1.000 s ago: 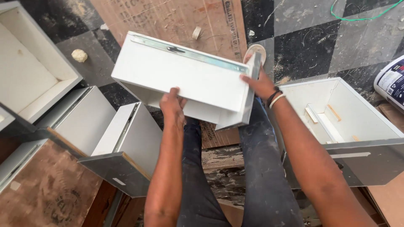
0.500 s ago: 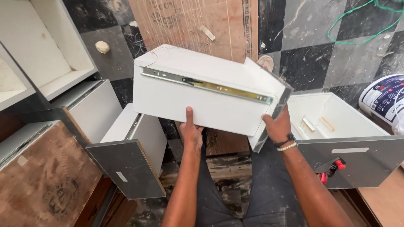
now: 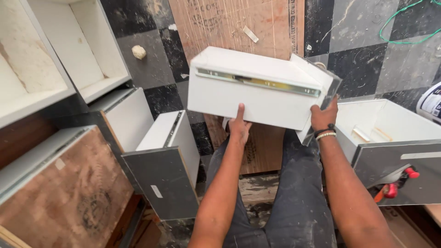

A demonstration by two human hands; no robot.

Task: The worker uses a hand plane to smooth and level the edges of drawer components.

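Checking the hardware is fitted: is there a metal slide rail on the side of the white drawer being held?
Yes, a metal slide rail runs along the side of the white drawer.

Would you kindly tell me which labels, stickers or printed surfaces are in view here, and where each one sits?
Small sticker: pale slanted rectangle on the grey drawer front, lower left.
Strip label: long pale band on the grey drawer front, right.
Printed container: white with dark print, right edge, mostly cut off.
Stamped plywood sheet: brown, faint dark markings, on the floor at top.

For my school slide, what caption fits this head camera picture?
Both hands, left hand and right hand, hold up a white drawer with a metal slide rail.
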